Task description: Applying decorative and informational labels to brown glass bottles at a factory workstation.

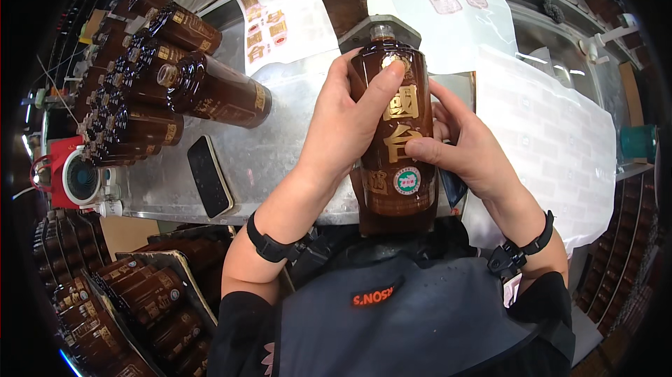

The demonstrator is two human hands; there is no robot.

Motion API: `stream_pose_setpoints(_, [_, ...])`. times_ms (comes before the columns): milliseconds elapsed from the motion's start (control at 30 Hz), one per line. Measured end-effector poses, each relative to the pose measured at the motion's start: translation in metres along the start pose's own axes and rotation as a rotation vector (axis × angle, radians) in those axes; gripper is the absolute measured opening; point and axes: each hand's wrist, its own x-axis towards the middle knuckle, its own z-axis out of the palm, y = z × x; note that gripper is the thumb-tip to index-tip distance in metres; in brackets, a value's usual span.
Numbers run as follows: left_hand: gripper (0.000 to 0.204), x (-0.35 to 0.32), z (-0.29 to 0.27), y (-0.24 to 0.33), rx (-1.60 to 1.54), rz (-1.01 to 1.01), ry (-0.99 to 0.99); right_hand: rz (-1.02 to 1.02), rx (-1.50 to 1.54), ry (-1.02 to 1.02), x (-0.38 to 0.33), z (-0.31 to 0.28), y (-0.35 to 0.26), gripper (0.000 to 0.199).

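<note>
I hold a dark brown glazed bottle (395,167) upright in front of me, its gold raised characters and a small round green-and-white sticker facing the camera. My left hand (341,125) wraps its left side, thumb pressed on the gold character near the top. My right hand (467,146) grips the right side, thumb lying across the lower gold character. The bottle's base rests near the front edge of the metal worktable (280,160).
Several finished brown bottles (175,76) lie stacked on their sides at the table's left. A black phone (208,175) lies by them. Label sheets (269,20) and clear backing sheets (546,132) cover the table's far and right parts. Crates of bottles (133,300) stand lower left; a small fan (80,179) sits left.
</note>
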Motion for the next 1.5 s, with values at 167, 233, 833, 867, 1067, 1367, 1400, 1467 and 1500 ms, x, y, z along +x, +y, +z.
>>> stream_pose_setpoints(167, [0.059,-0.002,-0.003,0.001,-0.052,-0.029,-0.011,0.0,-0.027,-0.014,-0.001,-0.006,0.0,0.089])
stream_pose_setpoints(233, [0.059,-0.004,-0.011,-0.002,-0.225,-0.051,-0.074,0.056,0.035,-0.009,-0.003,-0.005,-0.013,0.084])
stream_pose_setpoints(833, [0.067,-0.044,-0.021,-0.009,-0.051,0.019,-0.233,0.055,0.137,-0.083,-0.01,-0.007,-0.001,0.073])
stream_pose_setpoints(867, [0.067,-0.045,-0.022,-0.009,-0.051,0.018,-0.23,0.065,0.133,-0.073,-0.01,-0.006,-0.001,0.073])
stream_pose_setpoints(1067, [0.067,-0.045,-0.021,-0.012,-0.044,0.006,-0.227,0.058,0.12,-0.056,-0.01,-0.009,0.004,0.072])
stream_pose_setpoints(1367, [0.061,-0.043,-0.024,-0.02,-0.098,0.088,-0.241,0.084,0.133,-0.026,-0.009,-0.001,-0.001,0.067])
stream_pose_setpoints(1400, [0.061,-0.042,-0.025,-0.022,-0.107,0.093,-0.227,0.079,0.143,-0.013,-0.01,0.002,-0.004,0.066])
stream_pose_setpoints(1467, [0.062,-0.041,-0.026,-0.025,-0.148,0.08,-0.274,0.09,0.145,-0.045,-0.01,0.001,-0.003,0.065])
stream_pose_setpoints(1500, [0.062,-0.041,-0.024,-0.023,-0.164,0.105,-0.272,0.089,0.175,-0.046,-0.01,0.001,-0.002,0.065])
